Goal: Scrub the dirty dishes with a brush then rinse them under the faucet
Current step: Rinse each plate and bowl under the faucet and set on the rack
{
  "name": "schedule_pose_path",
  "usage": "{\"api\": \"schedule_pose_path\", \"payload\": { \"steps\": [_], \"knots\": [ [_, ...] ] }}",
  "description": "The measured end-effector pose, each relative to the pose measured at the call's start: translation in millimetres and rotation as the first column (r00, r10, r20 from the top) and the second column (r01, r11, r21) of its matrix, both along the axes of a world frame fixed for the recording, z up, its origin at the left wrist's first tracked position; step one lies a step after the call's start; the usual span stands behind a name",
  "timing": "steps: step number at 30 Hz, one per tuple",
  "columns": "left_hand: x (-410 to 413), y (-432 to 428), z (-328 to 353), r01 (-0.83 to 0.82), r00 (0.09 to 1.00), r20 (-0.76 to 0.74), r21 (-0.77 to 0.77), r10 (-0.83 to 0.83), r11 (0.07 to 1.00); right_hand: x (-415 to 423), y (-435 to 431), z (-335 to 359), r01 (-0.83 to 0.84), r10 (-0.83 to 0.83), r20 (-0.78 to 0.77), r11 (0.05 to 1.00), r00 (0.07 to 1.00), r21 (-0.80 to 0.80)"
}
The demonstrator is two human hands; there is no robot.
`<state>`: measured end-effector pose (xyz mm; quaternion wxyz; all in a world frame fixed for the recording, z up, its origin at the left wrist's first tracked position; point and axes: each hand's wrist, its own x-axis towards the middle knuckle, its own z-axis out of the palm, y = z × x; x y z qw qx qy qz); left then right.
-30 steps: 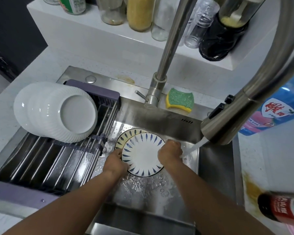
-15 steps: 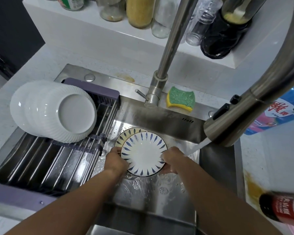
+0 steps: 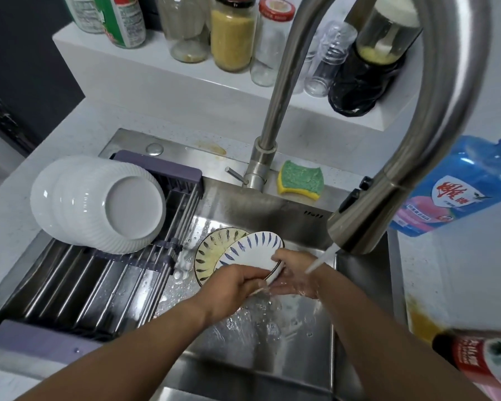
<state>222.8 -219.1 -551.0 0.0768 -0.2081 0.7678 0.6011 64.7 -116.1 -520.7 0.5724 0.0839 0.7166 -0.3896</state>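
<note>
A blue-patterned plate (image 3: 249,251) is held tilted over the sink (image 3: 272,211), its near rim low and its far rim raised. The left hand (image 3: 232,285) grips the near rim with curled fingers. The right hand (image 3: 297,273) clasps the right edge, thumb over the rim. The faucet head (image 3: 356,224) hangs just to the right, and its water stream (image 3: 320,260) slants down onto the right hand, beside the plate's edge. A second plate (image 3: 210,253) with dark marks on a yellowish face lies under and behind the held one, close to the left part of the basin. There a drying rack (image 3: 99,285) spans the sink and closes off that side. A stack of white bowls (image 3: 99,204) lies tipped on its side on the rack. Open room remains in the wet basin floor nearer the person, between the two forearms. A green and yellow sponge (image 3: 300,180) lies on the sink's back ledge, beside the faucet base. The white bench (image 3: 446,270) to the right carries a blue detergent pouch (image 3: 460,192) and a red-labelled bottle (image 3: 475,360). A shelf (image 3: 185,91) behind holds jars and bottles.
</note>
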Motion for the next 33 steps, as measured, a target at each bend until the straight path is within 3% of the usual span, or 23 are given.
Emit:
{"api": "schedule_pose_path", "payload": {
  "steps": [9, 13, 25, 33],
  "knots": [
    [-6, 0, 8, 0.109, 0.994, 0.009, -0.209, -0.109, 0.972, -4, 28, -6, -0.037, 0.075, 0.173, 0.976, 0.982, -0.215],
    [-6, 2, 7, 0.089, 0.996, 0.029, -0.202, -0.085, 0.975, -5, 34, -8, -0.051, 0.102, 0.181, 0.963, 0.978, -0.266],
    [6, -6, 20, -0.088, 0.996, -0.004, -0.062, 0.088, 0.994, -1, 32, -17, -0.131, 0.141, 0.008, 0.934, 0.99, -0.332],
    [8, 0, 30, -0.203, 0.978, -0.067, -0.109, 0.196, 0.973, 2, 25, -13, -0.116, 0.13, 0.026, 0.945, 0.991, -0.307]
  ]
}}
